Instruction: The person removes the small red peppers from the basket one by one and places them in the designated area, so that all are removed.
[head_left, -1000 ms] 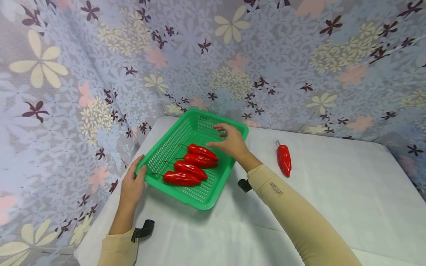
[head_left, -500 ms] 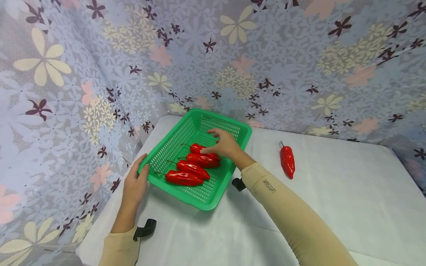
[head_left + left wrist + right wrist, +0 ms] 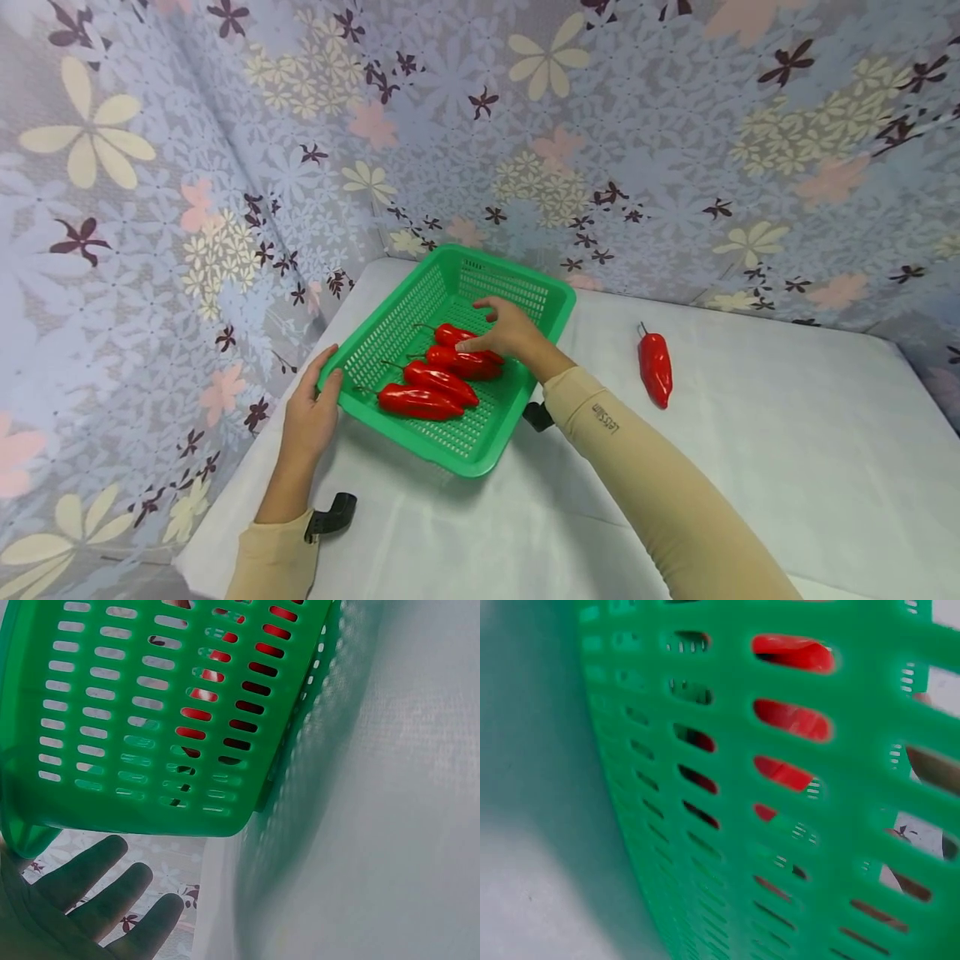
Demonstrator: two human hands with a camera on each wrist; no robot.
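Head view: my right hand [image 3: 508, 330] has dropped onto the peppers [image 3: 459, 360] in the green basket [image 3: 480, 454], grip loose, fingertips touching; left hand [image 3: 309, 419] holds the rim. One pepper [image 3: 655, 369] remains on the table [image 3: 750, 467].

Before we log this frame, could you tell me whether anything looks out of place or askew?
One red pepper lies alone on the white table, apart from the four in the green basket. The basket sits askew to the table edge, at its left corner. Nothing looks spilled or damaged.
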